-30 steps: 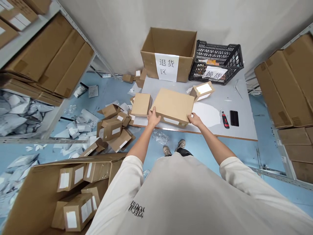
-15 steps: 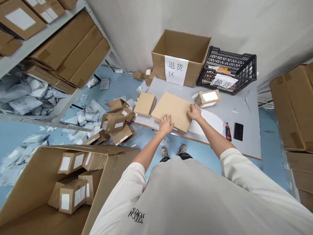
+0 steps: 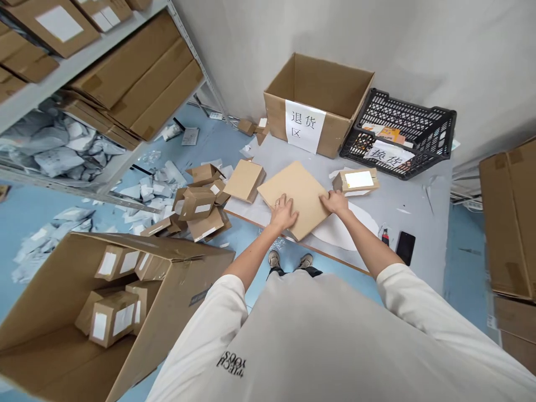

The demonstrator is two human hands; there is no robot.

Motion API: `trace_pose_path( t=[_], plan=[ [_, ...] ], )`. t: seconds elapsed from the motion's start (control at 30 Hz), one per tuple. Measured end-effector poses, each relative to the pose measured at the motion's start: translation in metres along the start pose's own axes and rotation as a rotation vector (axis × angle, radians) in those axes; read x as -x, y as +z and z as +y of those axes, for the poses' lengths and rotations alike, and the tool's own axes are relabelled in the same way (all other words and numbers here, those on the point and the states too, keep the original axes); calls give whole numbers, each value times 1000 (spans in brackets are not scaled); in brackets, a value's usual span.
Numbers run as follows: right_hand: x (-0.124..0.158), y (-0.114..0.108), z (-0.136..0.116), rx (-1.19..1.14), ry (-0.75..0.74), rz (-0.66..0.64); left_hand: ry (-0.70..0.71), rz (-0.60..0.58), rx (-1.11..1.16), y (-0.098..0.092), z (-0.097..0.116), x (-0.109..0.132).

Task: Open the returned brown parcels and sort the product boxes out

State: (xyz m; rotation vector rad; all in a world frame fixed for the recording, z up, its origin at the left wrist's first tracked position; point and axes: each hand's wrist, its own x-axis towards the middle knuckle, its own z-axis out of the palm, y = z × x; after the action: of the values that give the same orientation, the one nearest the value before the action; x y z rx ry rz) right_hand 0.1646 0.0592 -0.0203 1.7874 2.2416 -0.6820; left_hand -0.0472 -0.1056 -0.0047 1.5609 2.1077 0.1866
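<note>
A flat brown cardboard box [image 3: 299,187] lies at the table's front edge, one corner sticking out past it. My left hand [image 3: 283,214] rests on its top near the front left side, fingers spread. At the box's right corner, my right hand [image 3: 334,202] grips the edge, with the thumb on top and the other fingers partly hidden. A smaller cardboard box [image 3: 245,180] sits just left of the flat one. Close behind my right hand is a small labelled carton [image 3: 357,181].
At the table's back stand an open carton [image 3: 274,114] with a paper sign and a black plastic crate [image 3: 435,131]. A utility knife [image 3: 385,237] and a phone [image 3: 405,248] lie right. A large carton [image 3: 201,273] with small boxes stands lower left, near shelving [image 3: 125,167] and scattered parcels.
The flat box has turned slightly, its front corner shifting left and toward me. My right hand now wraps the box's right corner more closely. The whole view has tilted a little.
</note>
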Motion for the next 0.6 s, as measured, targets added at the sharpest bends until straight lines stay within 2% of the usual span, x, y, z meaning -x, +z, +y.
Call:
trace_pose_path(
  t=[0.17,0.33,0.43,0.6],
  plan=[
    [9,2,0,-31,54,-94,101,-22,-38,-18,-20,-43],
    [18,13,-29,-74,119,-123,227,-107,-98,-40,-44,-81],
    [22,23,-51,-161,148,-141,281,-161,-128,-45,-59,-91],
    [28,38,-84,-241,172,-123,321,-188,-128,-46,-87,-89]
  ],
)
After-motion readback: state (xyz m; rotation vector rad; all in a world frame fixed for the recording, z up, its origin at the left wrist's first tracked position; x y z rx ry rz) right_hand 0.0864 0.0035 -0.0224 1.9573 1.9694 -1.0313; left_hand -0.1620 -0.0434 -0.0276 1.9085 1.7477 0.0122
